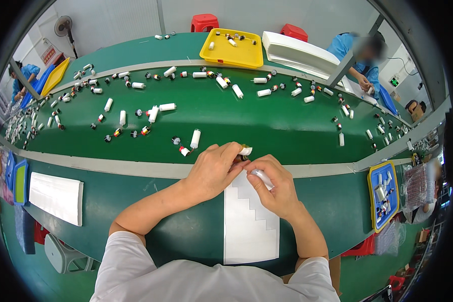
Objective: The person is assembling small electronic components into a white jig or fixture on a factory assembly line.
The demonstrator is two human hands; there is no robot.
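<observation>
My left hand [214,168] is closed, pinching a small dark part [241,158] topped by a whitish-yellow piece [245,150]. Close beside it, my right hand [277,189] is wrapped round a white cylinder [262,178]. The fingertips of both hands nearly meet, and whether the two pieces are joined is hidden. Beneath my hands lies a stack of white sheets [249,236] with stepped edges. Beyond my left hand, another white cylinder [196,139] rests on the green belt [277,131], near small black, red and yellow parts [184,150].
Many similar cylinders and small parts are scattered along the belt. A yellow tray [231,58] stands across it; a blue-lined tray [382,201] with parts sits at right. Folded white sheets [57,198] lie at left. A person in blue [370,75] works at far right. Metal posts frame the belt.
</observation>
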